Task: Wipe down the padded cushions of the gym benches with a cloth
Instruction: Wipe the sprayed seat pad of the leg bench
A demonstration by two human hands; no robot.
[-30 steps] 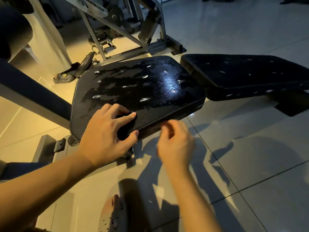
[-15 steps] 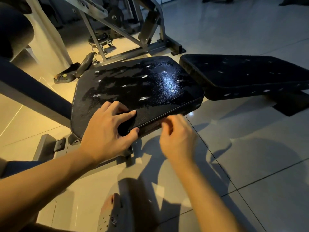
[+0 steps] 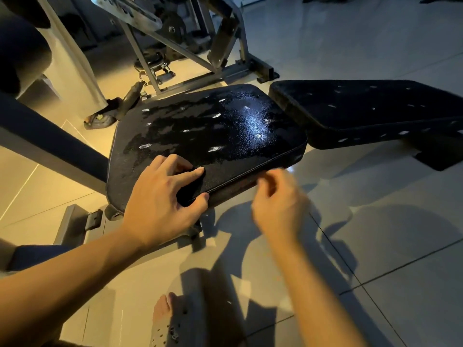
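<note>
left hand (image 3: 160, 204): fingers and thumb curled on a dark cloth (image 3: 189, 187), pressed to the seat cushion (image 3: 213, 131) at its near edge
right hand (image 3: 278, 206): blurred, fingers bent, just beside the cushion's side; grip unclear
back cushion (image 3: 363, 108): just right of the seat cushion

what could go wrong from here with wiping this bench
1. The cloth is bunched under the left hand at the near edge of the seat cushion; the white spots farther up may get missed.
2. The back pad also carries white spots and could be skipped.
3. The seat looks wet; drips onto the glossy tile floor near the sandalled foot might make it slippery.
</note>
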